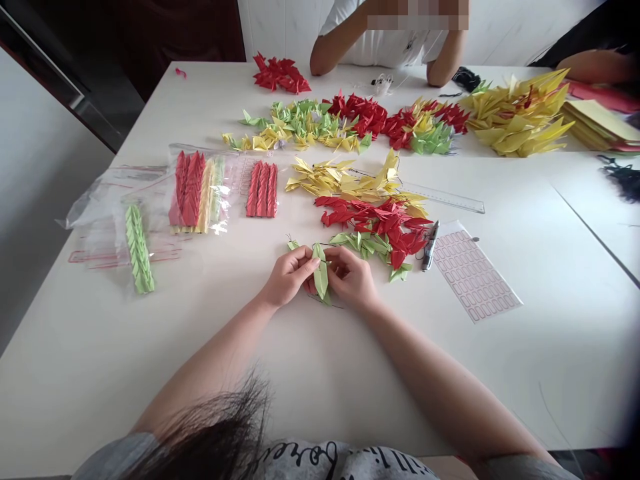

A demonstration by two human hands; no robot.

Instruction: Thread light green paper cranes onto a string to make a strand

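Observation:
My left hand [289,277] pinches a flattened light green origami crane [321,275] between thumb and fingers. On its other side, the curled fingers of my right hand [351,277] close on the crane's edge, where dark thread shows. A bit of red paper peeks out under my left hand, and thread trails on the table just below. Right beyond my hands lie strung green cranes [367,245], with red cranes [370,217] and yellow cranes [345,179] farther back.
Plastic bags [175,150] of folded cranes lie left, near a row of red ones [261,189]. A pen [430,247], label sheet [475,277] and ruler [445,196] lie right. More cranes [300,123] stretch across the back. Another person's arm [340,41] leans on the far edge.

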